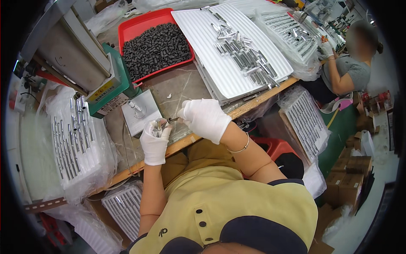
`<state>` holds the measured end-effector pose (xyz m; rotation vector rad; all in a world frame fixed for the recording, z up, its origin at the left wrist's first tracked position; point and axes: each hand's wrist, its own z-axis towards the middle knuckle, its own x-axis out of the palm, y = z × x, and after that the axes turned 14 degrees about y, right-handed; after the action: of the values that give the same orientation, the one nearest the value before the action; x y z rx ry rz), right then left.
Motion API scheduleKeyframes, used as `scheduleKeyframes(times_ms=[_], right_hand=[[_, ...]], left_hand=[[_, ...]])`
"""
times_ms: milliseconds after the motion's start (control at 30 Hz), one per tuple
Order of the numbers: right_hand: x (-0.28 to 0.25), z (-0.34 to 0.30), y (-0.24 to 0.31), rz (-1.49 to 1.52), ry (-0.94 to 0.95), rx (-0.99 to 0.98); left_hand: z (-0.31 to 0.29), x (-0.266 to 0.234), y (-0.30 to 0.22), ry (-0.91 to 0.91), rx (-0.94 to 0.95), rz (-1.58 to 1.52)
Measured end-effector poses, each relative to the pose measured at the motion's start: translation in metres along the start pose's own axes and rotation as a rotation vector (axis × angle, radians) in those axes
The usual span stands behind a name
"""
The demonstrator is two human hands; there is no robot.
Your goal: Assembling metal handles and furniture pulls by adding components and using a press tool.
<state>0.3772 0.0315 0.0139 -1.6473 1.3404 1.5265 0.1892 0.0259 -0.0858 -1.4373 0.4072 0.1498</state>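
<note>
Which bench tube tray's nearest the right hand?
White ribbed tray, beyond the right hand, beside the red tray. The left tray lies by the green machine; the rightmost tray, by the co-worker.

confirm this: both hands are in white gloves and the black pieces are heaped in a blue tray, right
Not quite: the head view shows the tray is red, not blue. The black pieces are heaped in it, and the left hand and right hand are both white-gloved.
</note>
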Motion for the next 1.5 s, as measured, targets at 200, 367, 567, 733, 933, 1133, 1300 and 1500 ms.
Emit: scheduleKeyframes(times_ms=[200,367,567,733,933,1133,1300,1500], right_hand=[[-0.007,-0.011,-0.015,0.301,0.053,0.011],[-0.022,-0.041,-0.107,0.329,-0.398,0.401],[-0.035,-0.027,-0.178,0.088,-0.209,0.671],[-0.043,-0.022,-0.147,0.105,-0.377,0.451],[-0.002,0.017,-0.029,0.565,-0.180,-0.291],[0.013,0.040,-0.007,0.621,-0.109,-0.287],[0.007,0.048,0.026,0.261,-0.041,-0.255],[0.056,0.062,0.043,1.062,-0.221,-0.229]], left_hand=[[-0.005,0.007,0.008,0.047,0.060,-0.084],[-0.005,0.003,0.009,0.069,-0.090,-0.364],[-0.005,-0.003,0.011,0.093,-0.150,-0.534],[0.004,-0.007,0.002,0.057,-0.082,-0.397],[0.005,-0.022,-0.011,0.026,-0.041,-0.155],[-0.003,-0.036,-0.010,0.013,0.109,-0.021],[-0.007,-0.034,0.003,-0.083,0.311,0.071],[-0.007,-0.033,0.012,-0.165,0.155,0.011]])
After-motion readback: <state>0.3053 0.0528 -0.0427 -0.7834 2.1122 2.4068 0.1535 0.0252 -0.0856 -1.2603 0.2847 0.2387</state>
